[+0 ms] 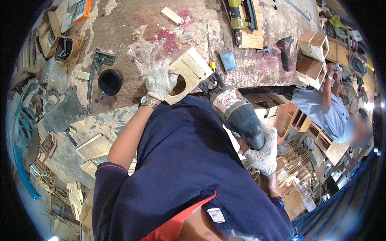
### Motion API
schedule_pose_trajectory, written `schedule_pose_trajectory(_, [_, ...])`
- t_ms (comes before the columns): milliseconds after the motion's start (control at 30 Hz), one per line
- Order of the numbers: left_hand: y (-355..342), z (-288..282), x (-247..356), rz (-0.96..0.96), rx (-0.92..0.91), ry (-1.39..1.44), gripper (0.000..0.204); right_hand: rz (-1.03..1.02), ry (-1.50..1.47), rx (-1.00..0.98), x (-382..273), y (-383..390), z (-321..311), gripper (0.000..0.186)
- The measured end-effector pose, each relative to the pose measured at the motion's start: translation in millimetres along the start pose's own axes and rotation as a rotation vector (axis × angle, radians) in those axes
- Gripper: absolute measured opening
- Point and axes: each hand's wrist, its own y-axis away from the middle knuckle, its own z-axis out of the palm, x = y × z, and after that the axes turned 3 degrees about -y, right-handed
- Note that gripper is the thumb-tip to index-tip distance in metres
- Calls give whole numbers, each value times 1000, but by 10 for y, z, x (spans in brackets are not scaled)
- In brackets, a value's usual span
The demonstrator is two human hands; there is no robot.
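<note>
My left hand point(161, 81), in a white knit glove, grips the near left end of a small pale wooden box point(192, 68) at the bench's front edge. A round hole shows in the box's face near my fingers. My right hand point(263, 152), also gloved, is wrapped round the handle of a nail gun point(240, 112) with a black rounded cap and a worn sticker. Its nose lies close to the box's right side; whether they touch I cannot tell. My right fingers are partly hidden behind the tool.
Around me on the stained bench point(132, 36) are a black cup point(110, 82), a green clamp point(102, 59), a blue pad point(228, 61), a cordless drill point(285, 53) and a green nailer point(237, 22). Open wooden boxes point(314, 43) stand right, near a co-worker point(321, 108). A blue saw point(25, 128) is left.
</note>
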Motion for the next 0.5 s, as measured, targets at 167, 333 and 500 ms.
schedule_pose_trajectory(167, [-82, -64, 90, 28, 41, -99, 32, -11, 8, -32, 132, -84, 98, 38])
schedule_pose_trajectory(333, [-156, 12, 230, 17, 85, -80, 27, 48, -47, -39, 204, -165, 185, 36])
schedule_pose_trajectory(500, [-183, 127, 245, 60, 113, -186, 32, -12, -21, -50, 256, -224, 167, 39])
